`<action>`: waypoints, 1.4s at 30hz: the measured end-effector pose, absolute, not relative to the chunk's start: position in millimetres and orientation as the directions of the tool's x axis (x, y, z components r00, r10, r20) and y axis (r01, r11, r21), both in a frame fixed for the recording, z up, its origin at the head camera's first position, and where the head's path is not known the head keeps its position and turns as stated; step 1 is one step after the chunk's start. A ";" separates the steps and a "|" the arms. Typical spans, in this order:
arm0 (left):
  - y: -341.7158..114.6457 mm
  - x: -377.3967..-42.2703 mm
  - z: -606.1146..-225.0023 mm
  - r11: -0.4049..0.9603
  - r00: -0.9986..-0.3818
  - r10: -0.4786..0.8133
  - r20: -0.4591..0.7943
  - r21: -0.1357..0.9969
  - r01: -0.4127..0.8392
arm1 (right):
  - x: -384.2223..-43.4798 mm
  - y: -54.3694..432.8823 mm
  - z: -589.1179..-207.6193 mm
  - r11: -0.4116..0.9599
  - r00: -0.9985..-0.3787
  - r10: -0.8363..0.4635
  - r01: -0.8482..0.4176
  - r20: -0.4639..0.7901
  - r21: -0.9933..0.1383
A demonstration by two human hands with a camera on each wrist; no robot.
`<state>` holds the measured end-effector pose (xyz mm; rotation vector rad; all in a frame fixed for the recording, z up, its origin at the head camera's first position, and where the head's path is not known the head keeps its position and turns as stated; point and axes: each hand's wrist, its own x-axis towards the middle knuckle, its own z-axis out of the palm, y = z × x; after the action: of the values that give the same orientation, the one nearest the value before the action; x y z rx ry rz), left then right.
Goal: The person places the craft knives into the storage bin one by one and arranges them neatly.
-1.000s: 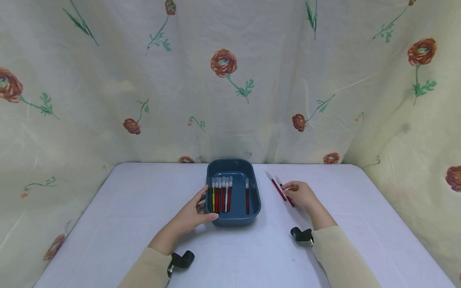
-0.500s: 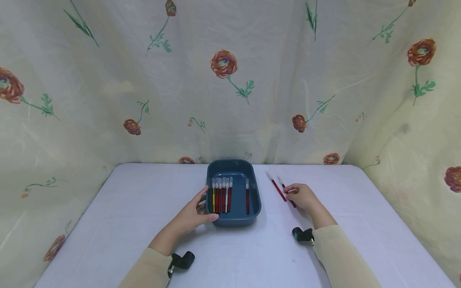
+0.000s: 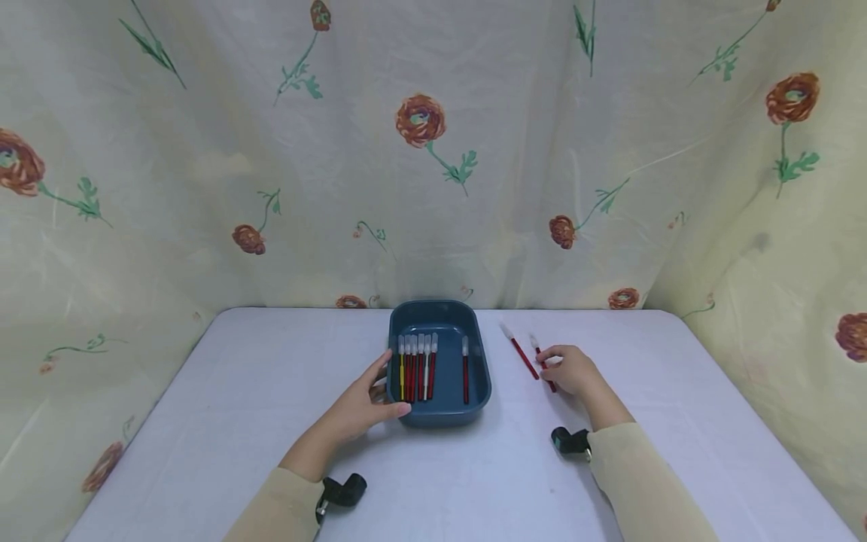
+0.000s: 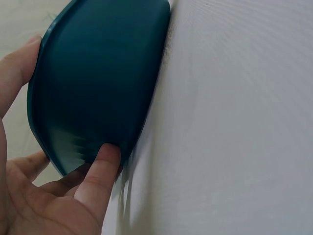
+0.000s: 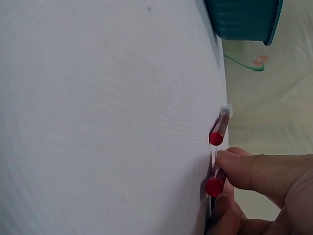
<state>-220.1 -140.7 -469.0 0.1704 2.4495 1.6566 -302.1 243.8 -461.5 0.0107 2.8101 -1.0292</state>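
Observation:
A blue plastic tray (image 3: pixel 443 418) stands at the middle of the table, longer from front to back. My left hand (image 3: pixel 362 406) holds its near-left side, thumb at the front corner and fingers along the outer wall. Inside, several slim pens with clear caps lie side by side at the left, mostly red, one yellow, one white. A lone red pen (image 3: pixel 465 380) lies toward the tray's right side. Right of the tray, my right hand (image 3: pixel 569 369) pinches a red pen (image 5: pixel 215 186) close over the table. Another red pen (image 3: pixel 524 359) lies just left of it.
A white cloth covers the table (image 3: pixel 237 391). Behind and beside it hangs a flowered curtain (image 3: pixel 474 248). Each wrist wears a small black camera; the right one (image 3: pixel 569 442) hangs low over the table.
My right hand has shifted slightly right, and the pinched pen has moved with it, widening the gap to the other loose pen. My left hand and the tray stay put.

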 end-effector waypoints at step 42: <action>-141.4 -219.9 -466.6 0.352 -0.975 0.205 -0.086 0.936 -0.009 | -277.3 197.2 -396.6 0.556 -0.977 -0.071 0.129 -0.201 -0.821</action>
<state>-219.9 -141.4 -466.6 0.1774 2.4221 1.6792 -277.3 197.2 -396.6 0.0491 2.5793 -1.3871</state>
